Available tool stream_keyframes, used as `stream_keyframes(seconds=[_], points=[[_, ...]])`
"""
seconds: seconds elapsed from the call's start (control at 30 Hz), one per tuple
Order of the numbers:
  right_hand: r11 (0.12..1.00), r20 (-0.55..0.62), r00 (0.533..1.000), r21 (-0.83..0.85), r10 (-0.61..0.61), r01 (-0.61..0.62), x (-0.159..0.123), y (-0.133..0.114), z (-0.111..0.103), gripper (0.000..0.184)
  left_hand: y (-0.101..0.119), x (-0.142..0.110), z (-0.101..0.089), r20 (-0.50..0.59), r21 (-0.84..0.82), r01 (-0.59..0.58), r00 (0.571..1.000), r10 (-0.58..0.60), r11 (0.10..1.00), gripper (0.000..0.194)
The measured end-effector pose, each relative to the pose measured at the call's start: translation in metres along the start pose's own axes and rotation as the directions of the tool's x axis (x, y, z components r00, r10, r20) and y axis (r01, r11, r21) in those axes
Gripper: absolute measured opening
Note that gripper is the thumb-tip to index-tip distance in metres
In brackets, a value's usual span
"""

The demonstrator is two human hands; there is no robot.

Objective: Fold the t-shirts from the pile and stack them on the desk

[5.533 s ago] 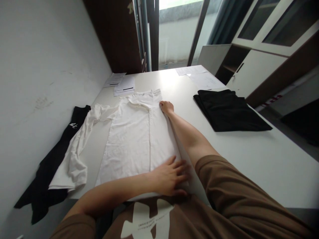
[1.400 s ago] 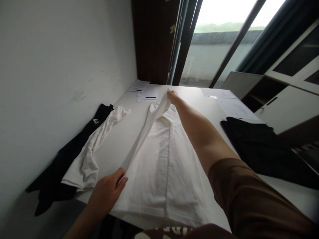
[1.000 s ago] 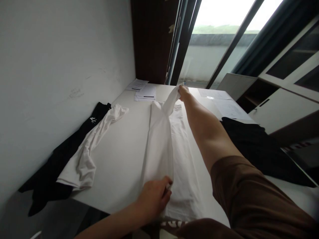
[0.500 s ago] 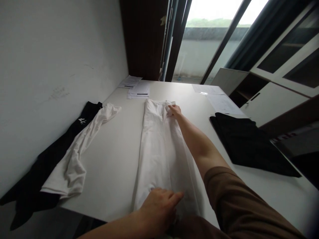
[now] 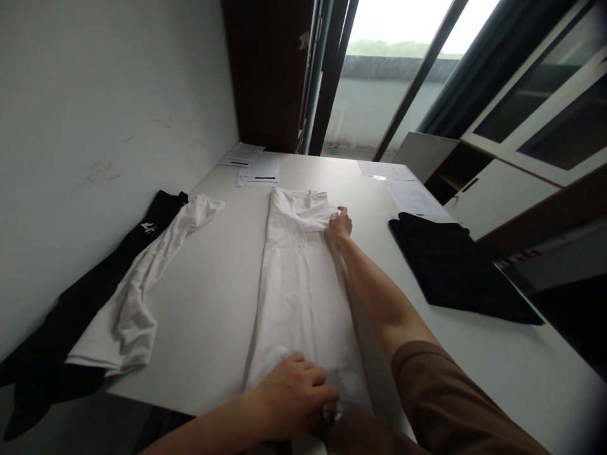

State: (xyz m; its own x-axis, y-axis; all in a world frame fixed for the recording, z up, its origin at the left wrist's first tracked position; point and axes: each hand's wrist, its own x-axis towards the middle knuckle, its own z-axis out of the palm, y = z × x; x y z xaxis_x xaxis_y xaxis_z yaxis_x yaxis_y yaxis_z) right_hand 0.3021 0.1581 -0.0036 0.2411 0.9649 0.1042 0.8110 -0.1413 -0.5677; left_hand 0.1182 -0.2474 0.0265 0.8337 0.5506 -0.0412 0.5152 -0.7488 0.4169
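Observation:
A long white garment (image 5: pixel 303 284), which looks like trousers folded lengthwise, lies along the table in front of me. My right hand (image 5: pixel 340 222) is closed on a pointed flap of its cloth at the right side, just below the far end. Creases run from that flap across the upper part. Over the near end lies my left hand (image 5: pixel 298 395), with its fingers curled down onto the fabric and the fingertips partly hidden. A small shiny thing beside the left thumb is too blurred to make out.
On the left, a crumpled white garment (image 5: pixel 128 316) overlaps a black garment (image 5: pixel 118 253) along the wall. A folded black cloth (image 5: pixel 455 265) lies on the right. Papers (image 5: pixel 258 169) and more sheets (image 5: pixel 408 189) rest at the far end of the white table (image 5: pixel 203 297).
My right hand has moved right and slightly nearer, drawing a flap of the white trousers out to the side. My left thumb has drawn in closer. The view has shifted slightly.

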Motion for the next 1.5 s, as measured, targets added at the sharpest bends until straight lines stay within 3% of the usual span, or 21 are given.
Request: stream_keyframes(seconds=[0.2, 0.37, 0.5, 0.63, 0.73, 0.83, 0.93, 1.13, 1.4, 1.5], points=[[0.987, 0.056, 0.998, -0.153, -0.03, 0.038, -0.005, 0.02, 0.014, 0.033, 0.003, -0.001, -0.009, 0.026, -0.009, -0.022, 0.999, 0.023, 1.0, 0.015], [0.996, 0.092, 0.991, -0.006, -0.093, 0.094, 0.014, 0.025, 0.017, 0.037, 0.003, -0.005, -0.013, -0.031, -0.117, 0.004, 0.999, -0.007, 0.993, 0.026], [0.981, 0.155, 0.982, 0.173, -0.109, 0.081, 0.03, 0.026, 0.02, 0.046, -0.006, -0.008, -0.021, -0.008, -0.18, -0.034, 0.999, 0.033, 0.983, 0.042], [0.971, 0.169, 0.983, 0.239, -0.073, 0.031, 0.043, 0.023, 0.022, 0.045, -0.039, -0.002, -0.042, -0.091, -0.243, 0.053, 0.993, -0.077, 0.969, 0.029], [0.984, 0.149, 0.988, 0.174, -0.047, 0.02, 0.049, 0.021, 0.022, 0.044, -0.076, 0.012, -0.054, -0.197, -0.212, 0.125, 0.966, -0.168, 0.969, 0.023], [0.997, 0.134, 0.99, 0.069, -0.053, 0.044, 0.051, 0.021, 0.022, 0.048, -0.108, 0.028, -0.053, -0.278, -0.126, 0.161, 0.941, -0.19, 0.979, 0.026], [0.999, 0.101, 0.994, 0.033, -0.039, 0.035, 0.053, 0.021, 0.018, 0.052, -0.124, 0.038, -0.042, -0.319, -0.076, 0.178, 0.928, -0.193, 0.981, 0.036], [0.996, -0.084, 0.995, 0.078, 0.057, -0.051, 0.05, 0.01, 0.01, 0.053, -0.126, 0.034, -0.026, -0.29, -0.026, 0.158, 0.944, -0.158, 0.987, 0.05], [0.997, -0.035, 0.998, 0.051, 0.059, -0.057, 0.025, 0.003, 0.009, 0.056, -0.12, 0.03, -0.027, -0.221, 0.022, 0.152, 0.965, -0.143, 0.988, 0.059], [1.0, -0.077, 0.997, 0.008, -0.029, 0.03, 0.026, -0.014, 0.007, 0.053, -0.116, 0.03, -0.027, -0.187, 0.035, 0.122, 0.976, -0.114, 0.992, 0.063]])
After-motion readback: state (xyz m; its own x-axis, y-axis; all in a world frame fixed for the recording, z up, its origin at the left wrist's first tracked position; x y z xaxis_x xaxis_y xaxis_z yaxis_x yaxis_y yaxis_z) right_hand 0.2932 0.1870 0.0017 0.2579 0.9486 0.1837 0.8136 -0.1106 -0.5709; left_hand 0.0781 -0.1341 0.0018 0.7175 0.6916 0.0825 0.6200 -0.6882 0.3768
